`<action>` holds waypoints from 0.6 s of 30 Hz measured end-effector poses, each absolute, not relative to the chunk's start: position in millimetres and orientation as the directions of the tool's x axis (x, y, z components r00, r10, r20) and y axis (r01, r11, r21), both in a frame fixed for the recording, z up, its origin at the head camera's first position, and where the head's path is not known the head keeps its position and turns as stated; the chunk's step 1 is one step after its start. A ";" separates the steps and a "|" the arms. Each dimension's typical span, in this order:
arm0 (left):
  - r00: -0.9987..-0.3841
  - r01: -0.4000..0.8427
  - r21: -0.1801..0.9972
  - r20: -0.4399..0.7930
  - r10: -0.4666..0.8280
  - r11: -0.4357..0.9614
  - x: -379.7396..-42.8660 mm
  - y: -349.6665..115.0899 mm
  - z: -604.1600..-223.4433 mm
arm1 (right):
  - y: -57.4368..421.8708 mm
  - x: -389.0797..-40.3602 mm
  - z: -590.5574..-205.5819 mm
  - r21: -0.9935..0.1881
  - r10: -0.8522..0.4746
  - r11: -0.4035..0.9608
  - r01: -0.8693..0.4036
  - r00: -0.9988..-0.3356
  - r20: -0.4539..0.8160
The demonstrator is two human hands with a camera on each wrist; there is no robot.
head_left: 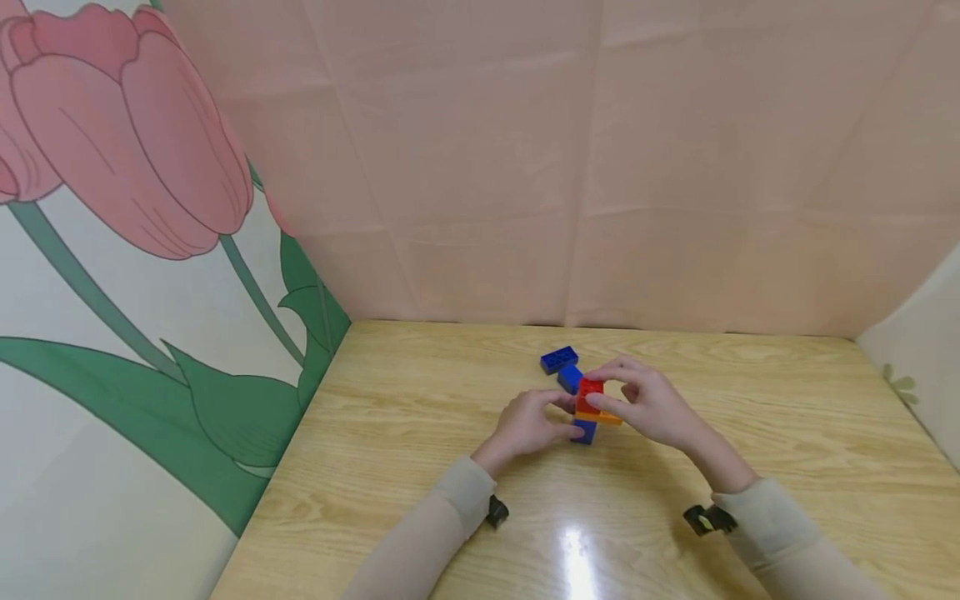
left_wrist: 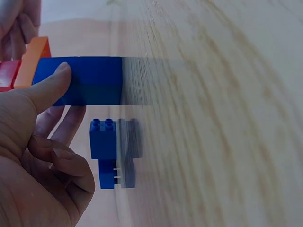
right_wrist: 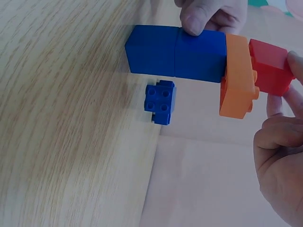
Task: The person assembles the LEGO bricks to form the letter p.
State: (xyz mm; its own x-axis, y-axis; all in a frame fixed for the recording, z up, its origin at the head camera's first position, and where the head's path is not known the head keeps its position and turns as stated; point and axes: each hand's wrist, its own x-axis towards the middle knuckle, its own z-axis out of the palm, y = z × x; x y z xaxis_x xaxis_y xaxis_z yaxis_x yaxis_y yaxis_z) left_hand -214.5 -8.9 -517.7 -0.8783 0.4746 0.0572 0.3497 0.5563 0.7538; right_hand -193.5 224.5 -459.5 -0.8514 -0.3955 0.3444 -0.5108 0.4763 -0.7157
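Note:
In the head view my left hand (head_left: 527, 422) holds a stack of two blue bricks (left_wrist: 97, 80) between thumb and fingers. The stack stands upright on the wooden table. Across its top lies an orange brick (right_wrist: 238, 78), jutting out past one side with some studs exposed. My right hand (head_left: 651, 402) pinches a red brick (right_wrist: 271, 68) by its sides. That red brick is right at the orange brick's studded top, slightly tilted in the right wrist view. Part of the blue stack is hidden behind my left fingers in the head view.
Just behind the stack are two other blue bricks on the table: a blue brick with studs up (head_left: 570, 377) and a blue brick (head_left: 559, 359) with its hollow side showing. A pink cloth (head_left: 480, 167) hangs along the table's back edge. A tulip-print panel (head_left: 150, 375) borders the left side.

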 end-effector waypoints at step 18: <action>-0.875 0.348 0.758 0.053 0.480 0.551 -215.6 -8.4 -518.2 | 221.7 -192.5 -461.0 -0.716 -0.382 0.473 -0.513 -0.852 0.359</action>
State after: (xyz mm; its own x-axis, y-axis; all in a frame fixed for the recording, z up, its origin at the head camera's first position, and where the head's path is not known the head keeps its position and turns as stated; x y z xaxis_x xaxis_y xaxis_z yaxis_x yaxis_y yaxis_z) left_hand -215.6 -8.4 -518.2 -0.8754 0.4804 0.0531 0.3484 0.5510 0.7583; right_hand -192.5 221.7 -461.0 -0.8519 -0.3817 0.3585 -0.5132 0.4726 -0.7164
